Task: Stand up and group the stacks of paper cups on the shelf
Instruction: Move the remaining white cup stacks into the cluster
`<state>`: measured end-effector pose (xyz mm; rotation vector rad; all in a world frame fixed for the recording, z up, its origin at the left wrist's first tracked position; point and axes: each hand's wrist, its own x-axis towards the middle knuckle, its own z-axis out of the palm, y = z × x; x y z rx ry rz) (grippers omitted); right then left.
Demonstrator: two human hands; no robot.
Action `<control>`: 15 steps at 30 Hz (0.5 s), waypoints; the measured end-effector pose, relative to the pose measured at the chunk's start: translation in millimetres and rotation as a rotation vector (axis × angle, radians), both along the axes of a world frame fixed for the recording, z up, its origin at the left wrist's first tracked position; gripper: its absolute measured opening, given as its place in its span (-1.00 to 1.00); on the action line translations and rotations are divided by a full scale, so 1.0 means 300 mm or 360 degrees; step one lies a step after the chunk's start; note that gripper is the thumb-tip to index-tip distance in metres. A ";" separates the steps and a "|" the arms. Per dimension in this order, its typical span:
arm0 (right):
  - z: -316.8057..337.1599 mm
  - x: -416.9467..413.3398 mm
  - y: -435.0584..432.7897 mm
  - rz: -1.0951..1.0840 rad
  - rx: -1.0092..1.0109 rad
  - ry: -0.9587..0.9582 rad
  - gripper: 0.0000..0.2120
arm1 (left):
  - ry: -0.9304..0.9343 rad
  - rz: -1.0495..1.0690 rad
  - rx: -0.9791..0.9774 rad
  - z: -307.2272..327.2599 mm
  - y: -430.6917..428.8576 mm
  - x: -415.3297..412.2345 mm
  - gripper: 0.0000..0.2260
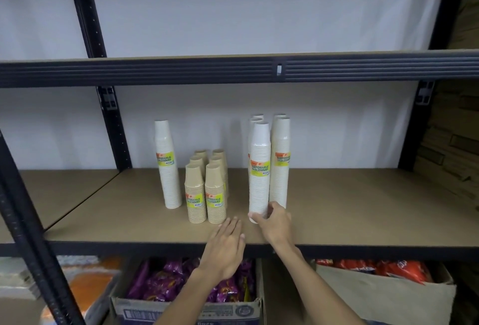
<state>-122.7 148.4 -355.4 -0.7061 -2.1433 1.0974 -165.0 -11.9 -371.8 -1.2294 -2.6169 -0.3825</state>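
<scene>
The right hand (272, 219) grips the base of a tall white stack (259, 169), seating it among its group. The left hand (228, 241) hovers flat and empty. Next, I judge, the lone white stack (167, 166) needs carrying over.

On the shelf (363, 208), a lone tall stack (168, 169) stands left of centre, back from the front edge. Just right of it, six short stacks (207, 195) stand in two rows running front to back. Further right, apart from them, is a cluster of tall stacks (281, 158). Its front stack (259, 169) is nearest the front edge, and the right hand (274, 222) grips its base. The left hand (228, 241) lies flat at the front edge, before the gap between the short stacks and the cluster. Two boxes (186, 309) sit side by side below the shelf.
</scene>
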 end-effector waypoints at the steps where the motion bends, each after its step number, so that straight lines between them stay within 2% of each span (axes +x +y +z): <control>1: -0.002 -0.004 0.000 -0.0005 0.0000 0.0003 -0.48 | 0.0007 0.0002 0.0002 -0.001 -0.001 0.002 -0.51; 6: -0.007 -0.012 0.001 -0.0037 0.0019 -0.0025 -0.48 | 0.0044 0.0007 0.0022 -0.006 -0.001 0.003 -0.49; 10: -0.006 -0.011 -0.003 -0.0072 0.0006 -0.0032 -0.43 | 0.0063 -0.0011 0.0058 -0.013 -0.001 0.002 -0.29; 15: -0.005 -0.010 -0.009 -0.0126 0.0078 -0.0082 -0.40 | 0.0108 0.0002 0.0087 -0.019 0.005 -0.004 -0.27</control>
